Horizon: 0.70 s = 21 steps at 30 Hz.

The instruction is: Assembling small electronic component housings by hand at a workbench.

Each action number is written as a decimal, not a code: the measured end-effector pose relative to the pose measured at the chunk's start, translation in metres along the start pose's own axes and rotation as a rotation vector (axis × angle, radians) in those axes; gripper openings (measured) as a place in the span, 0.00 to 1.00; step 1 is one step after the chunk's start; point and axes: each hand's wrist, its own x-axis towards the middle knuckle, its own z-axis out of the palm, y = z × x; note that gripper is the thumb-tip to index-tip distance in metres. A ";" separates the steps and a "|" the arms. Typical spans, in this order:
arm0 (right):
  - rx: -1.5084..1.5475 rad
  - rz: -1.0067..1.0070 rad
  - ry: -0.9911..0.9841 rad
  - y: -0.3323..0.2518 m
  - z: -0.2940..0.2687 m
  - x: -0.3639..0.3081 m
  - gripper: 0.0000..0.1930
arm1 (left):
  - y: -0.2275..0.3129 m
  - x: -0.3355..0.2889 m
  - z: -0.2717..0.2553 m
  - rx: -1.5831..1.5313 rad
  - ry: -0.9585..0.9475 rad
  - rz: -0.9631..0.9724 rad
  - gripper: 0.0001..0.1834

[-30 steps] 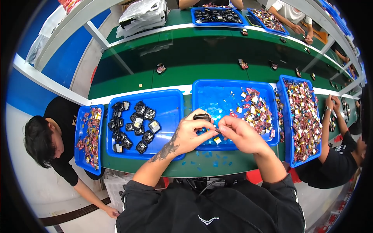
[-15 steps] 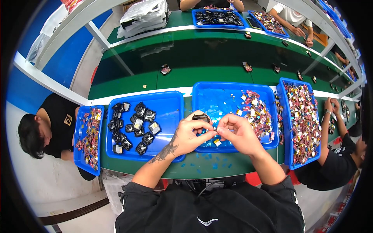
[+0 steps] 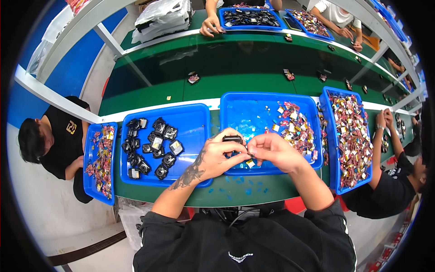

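Observation:
My left hand (image 3: 222,152) is closed around a small black device housing (image 3: 233,139), whose dark face shows above the fingers. Against it, the fingertips of my right hand (image 3: 274,152) are pinched together by the left thumb. Whatever is between them is too small to make out. Both hands are over the near edge of a blue tray (image 3: 253,96), which holds thin blue film pieces and a heap of small battery parts with pink and red pieces (image 3: 297,127). To the left, another blue tray (image 3: 195,122) holds several black housings (image 3: 157,143).
Narrow blue bins of similar parts stand at the far left (image 3: 111,183) and right (image 3: 336,179). Blue film scraps (image 3: 244,183) lie on the green table. Beyond runs a green belt (image 3: 235,81) with scattered parts. White frame posts (image 3: 108,38) rise around it. People sit at both sides and opposite.
My right fingertips have shifted slightly left and down, closer to the left thumb and the housing. Across the belt, a person's hand has come down onto the far edge. The view has shifted slightly.

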 end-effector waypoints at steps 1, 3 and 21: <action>-0.002 0.000 -0.001 0.000 0.001 -0.001 0.12 | -0.001 0.000 0.001 0.000 0.002 0.001 0.07; 0.057 -0.035 0.096 -0.001 0.003 -0.004 0.12 | -0.003 0.000 0.004 -0.017 0.053 -0.001 0.07; 0.228 0.036 0.147 0.027 0.000 0.017 0.09 | -0.009 0.002 0.010 0.158 0.154 0.173 0.06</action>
